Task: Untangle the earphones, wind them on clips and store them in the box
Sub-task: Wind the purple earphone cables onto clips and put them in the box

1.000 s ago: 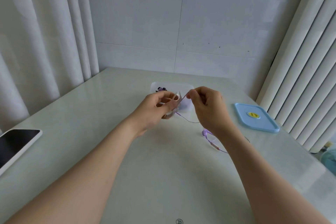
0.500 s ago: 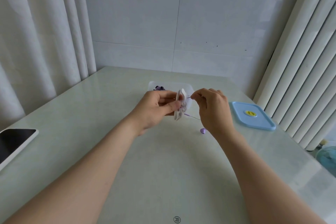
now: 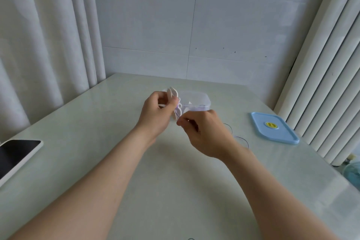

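9 o'clock: tablet (image 3: 17, 154) was cut by frame edge | 12 o'clock: clip (image 3: 174, 93) sat half hidden under left hand (image 3: 155, 117) | 3 o'clock: earphone cable (image 3: 242, 137) (hair-thin) was lost behind right hand (image 3: 206, 134); box (image 3: 206, 99) contents were blurred

Your clip (image 3: 174, 94) is white, with lilac earphone cable (image 3: 177, 107) wound at its middle. The box (image 3: 202, 99) behind it is clear. Far right, the lid (image 3: 282, 134) is light blue with a round yellow sticker (image 3: 271, 125). Near left, the tablet (image 3: 17, 152) has a black screen in a white frame.
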The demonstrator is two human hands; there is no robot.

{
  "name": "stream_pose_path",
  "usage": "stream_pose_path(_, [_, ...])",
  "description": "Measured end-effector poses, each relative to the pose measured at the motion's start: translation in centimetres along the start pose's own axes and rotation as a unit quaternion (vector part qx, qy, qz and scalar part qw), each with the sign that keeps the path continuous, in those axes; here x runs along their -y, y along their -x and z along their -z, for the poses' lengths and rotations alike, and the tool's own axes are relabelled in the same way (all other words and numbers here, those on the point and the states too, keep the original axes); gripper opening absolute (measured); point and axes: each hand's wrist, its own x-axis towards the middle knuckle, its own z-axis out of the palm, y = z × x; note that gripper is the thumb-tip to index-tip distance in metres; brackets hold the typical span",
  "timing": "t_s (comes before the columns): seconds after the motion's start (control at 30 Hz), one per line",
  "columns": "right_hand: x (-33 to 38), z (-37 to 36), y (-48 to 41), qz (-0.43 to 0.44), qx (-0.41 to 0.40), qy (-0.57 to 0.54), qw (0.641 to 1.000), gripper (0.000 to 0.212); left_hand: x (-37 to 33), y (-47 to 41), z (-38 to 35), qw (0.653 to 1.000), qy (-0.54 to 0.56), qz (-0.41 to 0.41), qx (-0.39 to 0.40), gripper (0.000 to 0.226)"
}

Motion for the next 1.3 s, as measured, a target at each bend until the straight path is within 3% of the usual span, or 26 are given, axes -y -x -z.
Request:
stream_pose_path(0.1, [0.6, 0.9, -0.1, -0.032, -0.067, -0.032, 0.997, 0.023, 0.4, 0.2, 0.1, 0.995, -0.037, 0.01, 0.094, 0.023])
stream_pose_path(0.23, [-0.6, 1.3, -0.4, -0.074, -0.146, -0.017, 0.986, 0.017, -0.3, 0.9, 0.0, 0.971, 0.073, 0.052, 0.222, 0.026])
stream_pose_path(0.3, [-1.4, 1.4, -0.5, -0.076, -0.182, 0.021, 0.98, 0.016, -0.4, 1.2, -0.1, 0.96, 0.07, 0.05, 0.265, 0.023])
stream_pose_path(0.43, [-2.4, 2.0, -0.4, -0.081, -0.236, 0.054, 0.967, 0.01, -0.4, 1.4, -0.3, 0.955, 0.011, 0.036, 0.293, 0.029])
stream_pose_path(0.53, [-3.3, 1.9, -0.5, -0.087, -0.223, 0.06, 0.969, 0.007, -0.7, 1.6, -0.4, 0.953, 0.022, 0.01, 0.304, 0.024])
stream_pose_path(0.67, [-4.3, 1.6, -0.4, -0.143, -0.174, 0.072, 0.972, 0.013, -0.9, 1.5, -0.6, 0.972, 0.063, -0.028, 0.227, 0.02])
stream_pose_path(0.83, [-3.2, 1.0, -0.6, -0.157, -0.023, 0.026, 0.987, 0.035, -1.2, 1.2, -0.5, 0.99, 0.081, -0.021, 0.118, 0.021])
stream_pose_path(0.97, [-1.6, 1.2, -0.2, -0.133, 0.061, -0.036, 0.989, 0.025, -1.0, 0.4, 0.1, 0.997, 0.059, 0.021, 0.038, 0.022])
stream_pose_path(1.17, [0.0, 2.0, 0.1, -0.112, 0.114, -0.15, 0.976, 0.023, -0.3, 0.0, 0.0, 0.999, 0.015, 0.041, -0.007, 0.026])
stream_pose_path(1.3, [0.1, 2.4, 0.2, -0.127, 0.149, -0.197, 0.961, 0.023, -0.4, 0.0, -0.3, 0.992, 0.074, 0.105, 0.006, 0.035])
